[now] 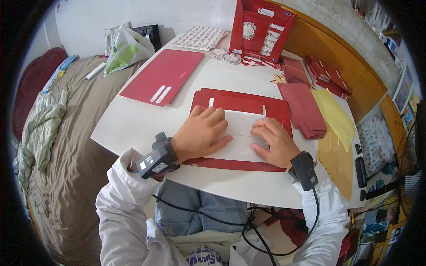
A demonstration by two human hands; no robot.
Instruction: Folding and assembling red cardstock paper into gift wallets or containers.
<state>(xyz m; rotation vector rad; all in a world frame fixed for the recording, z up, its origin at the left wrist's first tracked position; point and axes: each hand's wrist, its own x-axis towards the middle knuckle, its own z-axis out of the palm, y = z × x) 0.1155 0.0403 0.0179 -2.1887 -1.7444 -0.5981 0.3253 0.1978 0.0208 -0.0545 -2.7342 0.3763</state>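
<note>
A paper envelope blank (242, 122), red outside and white inside, lies partly folded in front of me on a larger red card sheet (230, 166). Small white flaps stick up at both ends of its far red panel (237, 104). At its left end my left hand (202, 133) presses down, fingers curled together over the paper and thumb stretched along the white side. On the right end rests my right hand (276, 141), fingertips touching the paper, with a gap between thumb and fingers. The fingertips of my left hand are partly hidden.
To the right lie stacked red envelopes (306, 111), yellow paper (333, 117) and brown paper (335, 164). A large red sheet (164, 77) lies at left. A red display box (262, 31) stands at the back beside a patterned sheet stack (199, 37). Black cables (248, 224) cross my lap.
</note>
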